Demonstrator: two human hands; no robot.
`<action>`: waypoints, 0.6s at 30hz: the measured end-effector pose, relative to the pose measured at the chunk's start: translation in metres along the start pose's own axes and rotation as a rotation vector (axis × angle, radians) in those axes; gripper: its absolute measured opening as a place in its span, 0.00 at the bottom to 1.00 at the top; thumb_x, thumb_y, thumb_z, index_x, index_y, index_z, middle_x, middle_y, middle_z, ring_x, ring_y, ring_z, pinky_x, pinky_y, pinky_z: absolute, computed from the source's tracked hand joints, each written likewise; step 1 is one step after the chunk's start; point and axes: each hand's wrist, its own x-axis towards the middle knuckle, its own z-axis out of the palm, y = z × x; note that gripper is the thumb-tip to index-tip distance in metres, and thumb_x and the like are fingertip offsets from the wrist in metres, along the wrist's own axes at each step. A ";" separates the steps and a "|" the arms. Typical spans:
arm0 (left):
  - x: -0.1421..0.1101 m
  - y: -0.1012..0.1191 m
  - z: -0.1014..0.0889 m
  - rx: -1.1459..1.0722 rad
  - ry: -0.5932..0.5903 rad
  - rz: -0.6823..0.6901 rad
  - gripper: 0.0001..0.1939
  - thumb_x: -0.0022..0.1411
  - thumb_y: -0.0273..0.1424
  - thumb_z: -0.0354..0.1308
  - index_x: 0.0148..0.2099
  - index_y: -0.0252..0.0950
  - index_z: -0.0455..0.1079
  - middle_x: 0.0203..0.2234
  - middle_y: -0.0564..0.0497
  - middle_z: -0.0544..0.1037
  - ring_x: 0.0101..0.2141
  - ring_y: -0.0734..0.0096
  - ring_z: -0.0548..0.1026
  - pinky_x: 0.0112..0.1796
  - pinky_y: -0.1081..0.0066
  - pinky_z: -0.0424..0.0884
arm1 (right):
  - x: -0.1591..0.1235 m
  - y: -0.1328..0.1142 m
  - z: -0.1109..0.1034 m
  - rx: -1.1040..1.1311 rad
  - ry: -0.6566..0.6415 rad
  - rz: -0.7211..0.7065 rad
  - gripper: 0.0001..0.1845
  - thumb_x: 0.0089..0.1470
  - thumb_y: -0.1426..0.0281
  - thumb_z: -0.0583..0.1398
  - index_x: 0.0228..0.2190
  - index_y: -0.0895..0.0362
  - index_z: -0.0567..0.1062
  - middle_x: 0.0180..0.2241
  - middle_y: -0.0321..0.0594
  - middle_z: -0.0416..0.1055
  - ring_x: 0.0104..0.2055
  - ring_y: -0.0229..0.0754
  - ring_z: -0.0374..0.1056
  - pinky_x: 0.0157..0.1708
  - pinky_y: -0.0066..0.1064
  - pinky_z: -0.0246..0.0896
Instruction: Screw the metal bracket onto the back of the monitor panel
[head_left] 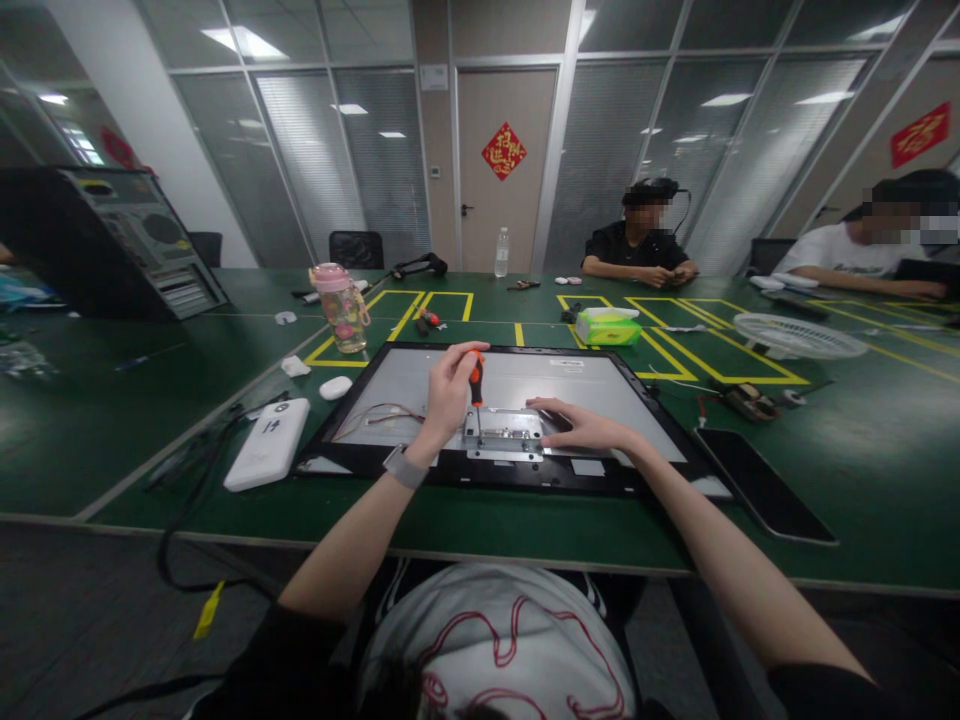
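Office room walled by glass partitions [360, 150] with closed grey blinds behind them. In the middle of the far wall, a beige door [504, 160] bearing a red diamond-shaped decoration [503, 151]; another red decoration [920, 134] on the wall at far right. White pillar [150, 130] at left. Fluorescent ceiling lights [240, 42] mirrored in the glass. Large green table [112, 420] marked with yellow tape rectangles [720, 350]. Black office chairs [356, 249] along the far side. Grey floor [90, 620] below the near edge.
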 end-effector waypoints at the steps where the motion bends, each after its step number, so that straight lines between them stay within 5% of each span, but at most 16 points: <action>1: 0.000 0.000 0.000 -0.007 -0.002 -0.001 0.10 0.63 0.32 0.52 0.40 0.36 0.74 0.30 0.51 0.73 0.30 0.74 0.70 0.34 0.73 0.66 | 0.000 0.000 0.000 -0.002 0.000 0.001 0.39 0.48 0.51 0.64 0.59 0.51 0.62 0.64 0.43 0.54 0.66 0.51 0.50 0.65 0.45 0.44; 6: -0.001 0.000 0.002 0.037 0.042 0.053 0.05 0.57 0.31 0.60 0.35 0.35 0.73 0.31 0.51 0.71 0.31 0.75 0.70 0.34 0.74 0.66 | 0.000 0.004 0.001 0.001 0.008 -0.010 0.39 0.49 0.52 0.64 0.58 0.50 0.62 0.64 0.42 0.54 0.66 0.51 0.50 0.66 0.45 0.43; 13: -0.002 -0.003 0.002 -0.099 0.014 -0.029 0.12 0.65 0.33 0.50 0.44 0.36 0.72 0.29 0.51 0.74 0.29 0.73 0.71 0.32 0.73 0.68 | 0.000 0.003 0.000 -0.008 0.004 -0.008 0.39 0.49 0.51 0.63 0.58 0.50 0.62 0.64 0.43 0.55 0.66 0.52 0.51 0.65 0.46 0.44; 18: -0.002 -0.004 0.000 -0.004 -0.021 0.048 0.11 0.64 0.35 0.54 0.43 0.37 0.75 0.34 0.49 0.73 0.36 0.71 0.72 0.37 0.73 0.68 | 0.001 0.002 0.000 0.000 0.006 -0.007 0.39 0.48 0.51 0.64 0.58 0.50 0.63 0.64 0.44 0.55 0.65 0.52 0.51 0.65 0.46 0.44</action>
